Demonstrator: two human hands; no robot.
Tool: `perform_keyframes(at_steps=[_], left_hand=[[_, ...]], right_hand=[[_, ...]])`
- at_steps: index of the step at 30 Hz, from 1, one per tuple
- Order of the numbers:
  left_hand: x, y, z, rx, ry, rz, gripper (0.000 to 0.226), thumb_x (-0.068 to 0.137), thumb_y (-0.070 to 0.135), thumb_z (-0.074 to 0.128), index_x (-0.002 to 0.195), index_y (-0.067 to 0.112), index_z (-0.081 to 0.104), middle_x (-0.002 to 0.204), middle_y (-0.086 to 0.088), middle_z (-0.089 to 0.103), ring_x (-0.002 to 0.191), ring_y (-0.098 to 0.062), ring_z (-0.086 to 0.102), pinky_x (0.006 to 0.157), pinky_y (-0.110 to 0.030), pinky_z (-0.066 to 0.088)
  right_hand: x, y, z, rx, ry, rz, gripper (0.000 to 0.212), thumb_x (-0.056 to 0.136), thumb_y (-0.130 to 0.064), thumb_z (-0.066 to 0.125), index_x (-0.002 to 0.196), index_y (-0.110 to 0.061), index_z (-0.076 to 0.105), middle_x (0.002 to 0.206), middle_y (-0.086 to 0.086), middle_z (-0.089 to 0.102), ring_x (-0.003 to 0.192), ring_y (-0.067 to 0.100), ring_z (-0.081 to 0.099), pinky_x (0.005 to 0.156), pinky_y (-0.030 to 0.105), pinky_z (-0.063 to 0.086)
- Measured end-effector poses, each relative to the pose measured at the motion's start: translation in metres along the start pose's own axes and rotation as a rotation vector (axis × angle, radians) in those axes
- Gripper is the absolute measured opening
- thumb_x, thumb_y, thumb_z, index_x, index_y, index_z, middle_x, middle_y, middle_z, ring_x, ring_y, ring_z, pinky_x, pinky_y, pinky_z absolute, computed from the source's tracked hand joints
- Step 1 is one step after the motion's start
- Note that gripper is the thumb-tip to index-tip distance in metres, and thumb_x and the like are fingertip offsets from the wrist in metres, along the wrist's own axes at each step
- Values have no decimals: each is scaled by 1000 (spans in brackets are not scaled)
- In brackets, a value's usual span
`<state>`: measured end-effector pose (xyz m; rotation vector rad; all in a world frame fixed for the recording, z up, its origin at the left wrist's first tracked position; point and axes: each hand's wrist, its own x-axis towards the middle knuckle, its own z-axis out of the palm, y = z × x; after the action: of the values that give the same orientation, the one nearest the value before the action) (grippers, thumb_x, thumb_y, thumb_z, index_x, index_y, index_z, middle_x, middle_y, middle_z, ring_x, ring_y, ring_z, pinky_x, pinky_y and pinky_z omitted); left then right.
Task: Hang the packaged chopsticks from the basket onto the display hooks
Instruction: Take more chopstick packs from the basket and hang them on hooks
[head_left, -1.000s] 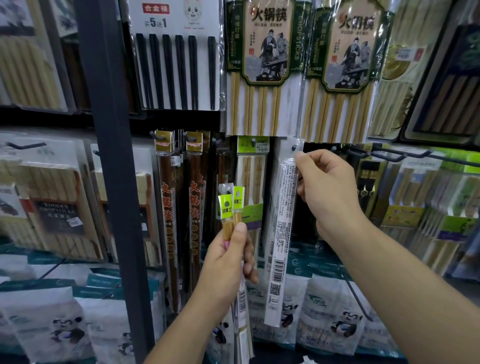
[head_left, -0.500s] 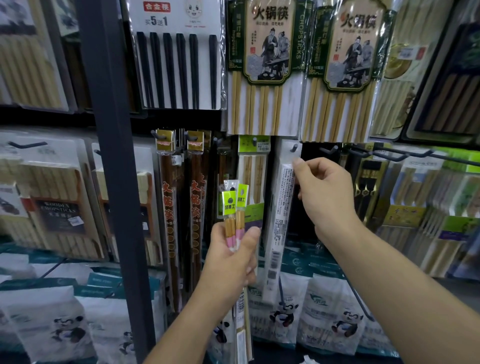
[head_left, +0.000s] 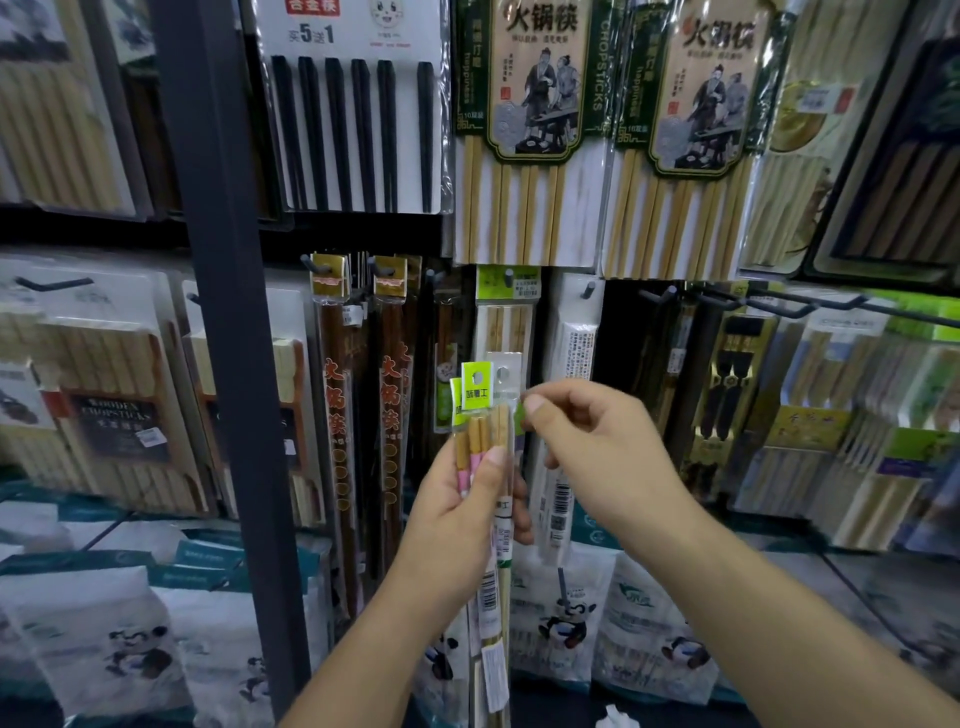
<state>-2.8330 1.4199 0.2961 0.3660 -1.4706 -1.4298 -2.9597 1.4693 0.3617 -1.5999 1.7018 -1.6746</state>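
Gripping a small bunch of chopstick packs (head_left: 477, 387), the left hand (head_left: 457, 514) has its thumb laid across the front. The palm hides the packs' middles, and their lower ends run down to the bottom edge. The right hand (head_left: 597, 447) is curled just to the right, thumb and forefinger pinched by a green scrap at the packs' top, but honestly can't tell if it's got hold. Farther back a white pack (head_left: 574, 348) hangs on a hook (head_left: 588, 289), its lower part behind that hand. A dark post (head_left: 223, 364) blocks the left shelves.
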Motion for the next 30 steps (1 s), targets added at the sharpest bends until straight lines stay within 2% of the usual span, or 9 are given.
perform_keyframes(at_steps=[3, 6, 8, 11, 15, 19, 21, 25, 30], left_hand=[[-1, 1, 0, -26, -6, -10, 23, 96, 43, 55, 107, 30, 71, 89, -9, 71, 75, -15, 69, 64, -24, 59], [0, -1, -1, -34, -3, -19, 24, 96, 45, 57, 105, 28, 72, 88, -4, 72, 75, -21, 69, 64, -32, 59], [0, -3, -2, -3, 11, -10, 26, 97, 45, 57, 109, 28, 73, 97, -4, 76, 89, -20, 73, 74, -30, 60], [0, -6, -4, 35, 33, -21, 24, 97, 46, 55, 105, 31, 73, 105, -2, 77, 100, -17, 74, 84, -28, 60], [2, -6, -7, 3, 70, -54, 24, 92, 44, 55, 92, 23, 69, 82, 1, 70, 72, -15, 65, 68, -25, 58], [1, -3, -6, -39, 44, -66, 26, 91, 43, 57, 95, 18, 62, 68, -1, 57, 53, -13, 51, 51, -26, 50], [1, -4, -5, -39, 35, -69, 33, 91, 43, 56, 100, 12, 58, 65, 0, 53, 49, -12, 46, 47, -25, 46], [1, -4, -5, -41, 37, -61, 30, 94, 40, 56, 100, 10, 57, 63, 0, 48, 47, -12, 40, 44, -24, 41], [1, -2, -6, -102, 14, -105, 30, 92, 42, 59, 99, 13, 55, 63, 0, 40, 45, -11, 31, 40, -21, 28]], right_hand=[[-1, -2, 2, -13, -32, -2, 15, 99, -27, 65, 88, -32, 73, 64, -25, 65, 63, -8, 59, 60, 8, 45], [-3, -4, 3, 76, -59, 16, 16, 99, -21, 65, 85, -20, 74, 55, -14, 61, 50, -2, 56, 49, 12, 46], [-5, -7, 3, 122, -52, 25, 17, 99, -18, 65, 84, -16, 73, 53, -10, 58, 45, 1, 53, 44, 15, 46], [3, -12, -3, 76, 80, -30, 17, 97, -23, 65, 82, -22, 74, 63, -10, 62, 55, -2, 53, 54, 13, 47], [19, -23, -18, 120, 235, -71, 24, 99, -26, 62, 78, -19, 71, 60, -5, 54, 55, 6, 48, 52, 16, 42], [33, -29, -25, 130, 282, -55, 30, 100, -29, 61, 75, -15, 68, 61, -2, 49, 59, 13, 45, 58, 25, 42], [38, -28, -26, 154, 300, -18, 33, 100, -29, 61, 74, -9, 67, 61, -1, 47, 61, 14, 44, 59, 26, 41], [43, -21, -25, 155, 323, 10, 38, 100, -29, 63, 82, 5, 63, 65, 8, 43, 62, 19, 41, 52, 15, 40], [45, -14, -24, 109, 325, 20, 38, 99, -33, 63, 85, 3, 67, 64, 6, 46, 59, 13, 44, 57, 17, 45]])
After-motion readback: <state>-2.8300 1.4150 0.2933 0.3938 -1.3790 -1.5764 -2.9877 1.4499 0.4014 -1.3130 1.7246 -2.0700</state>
